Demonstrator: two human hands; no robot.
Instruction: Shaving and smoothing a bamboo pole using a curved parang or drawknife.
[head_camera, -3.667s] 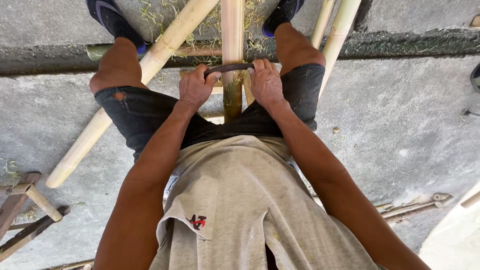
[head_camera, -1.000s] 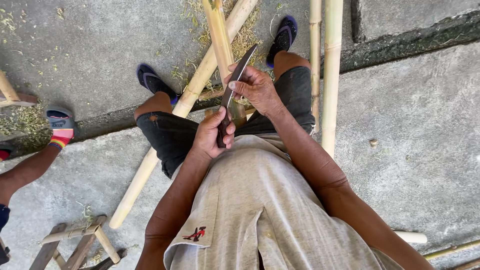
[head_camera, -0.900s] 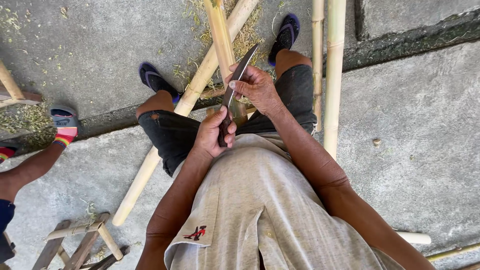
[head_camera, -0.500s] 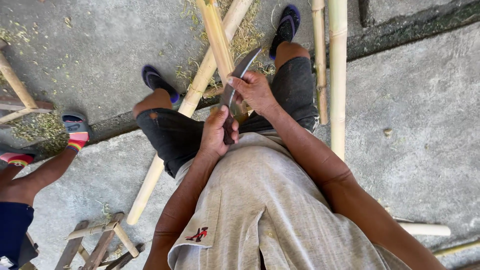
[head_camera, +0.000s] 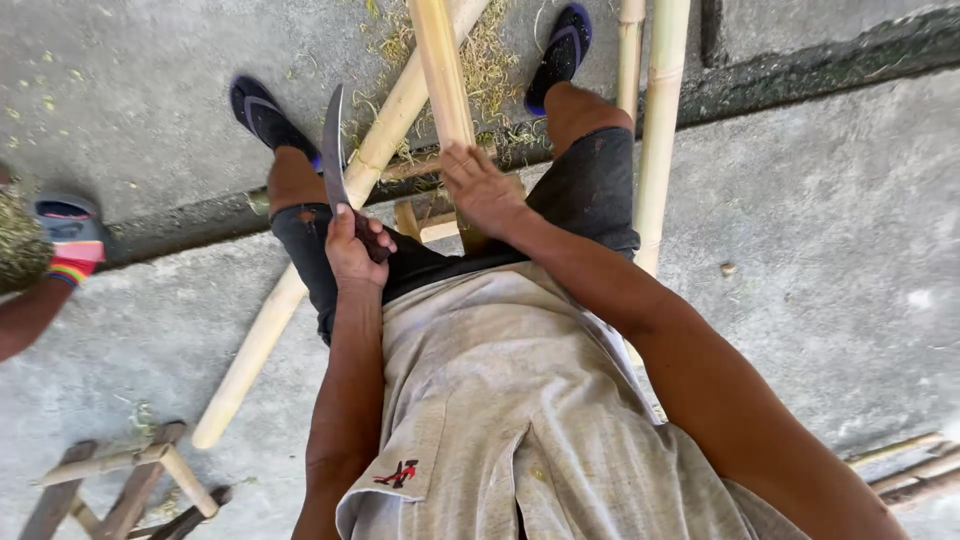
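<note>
At the far left edge of the concrete floor (head_camera: 820, 300), another person's forearm (head_camera: 25, 315) reached in, beside a foot in a blue sandal with a striped strap (head_camera: 68, 235). Near the bottom left corner lay a small frame of short bamboo pieces (head_camera: 130, 480).

A long bamboo pole (head_camera: 300, 290) ran aslant across the floor from lower left toward the top, passing under the seated person's left leg. That leg ended in a dark blue sandal (head_camera: 265, 115) set on the floor near the dark seam in the concrete (head_camera: 820, 60).

The person's left hand (head_camera: 352, 250) was closed around the dark handle of a curved knife (head_camera: 335, 150), fingers wrapped tight, resting on the left thigh of the dark shorts (head_camera: 310, 250). The blade stood up and away from the hand, pointing toward the top edge of the floor, clear of the bamboo.

Between the knees stood a second, pale bamboo pole (head_camera: 440, 70), reaching to the top edge. The right hand (head_camera: 482, 185) lay flat on its lower part, fingers spread narrowly and pressed on the surface, not curled around it. Dry shavings (head_camera: 490, 60) littered the floor around this pole.

Right of it was the other dark blue sandal (head_camera: 560, 50), and beyond that two more upright bamboo poles (head_camera: 665, 120) lay side by side, just beside the right thigh. At the lower right edge lay a few thin sticks (head_camera: 910, 465).
</note>
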